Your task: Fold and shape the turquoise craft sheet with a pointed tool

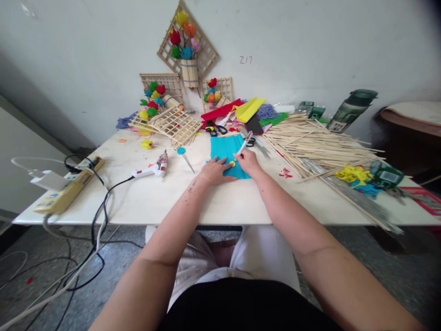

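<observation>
Left grip lies palm-down, fingers spread, on the near left of the blue sheet, fingertips just beside a small yellow piece; right of that piece, slightly farther from it, the right grip pinches a pale pen slanting away and rightward.

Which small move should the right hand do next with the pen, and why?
Probably trace around the small yellow piece: it lies on the blue sheet, the left hand rests on that sheet, and the right hand holds the pen in a writing grip.
</observation>
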`<state>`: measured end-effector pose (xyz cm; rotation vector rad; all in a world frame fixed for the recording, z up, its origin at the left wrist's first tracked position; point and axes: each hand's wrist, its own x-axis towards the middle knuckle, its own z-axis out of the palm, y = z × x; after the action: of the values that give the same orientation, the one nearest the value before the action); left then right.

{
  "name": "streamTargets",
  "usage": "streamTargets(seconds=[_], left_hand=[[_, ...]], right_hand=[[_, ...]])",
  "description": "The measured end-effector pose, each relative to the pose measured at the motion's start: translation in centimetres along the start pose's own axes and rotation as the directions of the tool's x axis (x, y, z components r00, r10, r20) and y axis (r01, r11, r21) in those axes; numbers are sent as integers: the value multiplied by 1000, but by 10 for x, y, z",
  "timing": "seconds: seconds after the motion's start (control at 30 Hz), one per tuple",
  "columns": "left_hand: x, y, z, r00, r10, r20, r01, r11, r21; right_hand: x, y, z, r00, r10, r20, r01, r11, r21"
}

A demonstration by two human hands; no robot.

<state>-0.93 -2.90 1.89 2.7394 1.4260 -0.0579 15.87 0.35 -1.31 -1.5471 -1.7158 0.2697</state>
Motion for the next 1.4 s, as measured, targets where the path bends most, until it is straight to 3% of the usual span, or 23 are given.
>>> streamTargets(seconds=[0.37,0.67,1.17,1.4], left_hand=[[0,0,-1,1000,7,-8,-7,1000,-4],[1,-1,2,1000,5,-16,-5,1000,-8],[0,-1,0,1000,0,-3,0,1000,-17],[2,-4,5,1000,9,-18,-9,1000,-13]], right_hand=[[-2,0,-2,1000,3,15,-4,999,32],[-2,-2,-4,1000,-30,-1,30,994,-108],[-5,-5,-8,999,27,33,-25,998,-65],[-8,-4,-9,996,72,52,-74,997,37]])
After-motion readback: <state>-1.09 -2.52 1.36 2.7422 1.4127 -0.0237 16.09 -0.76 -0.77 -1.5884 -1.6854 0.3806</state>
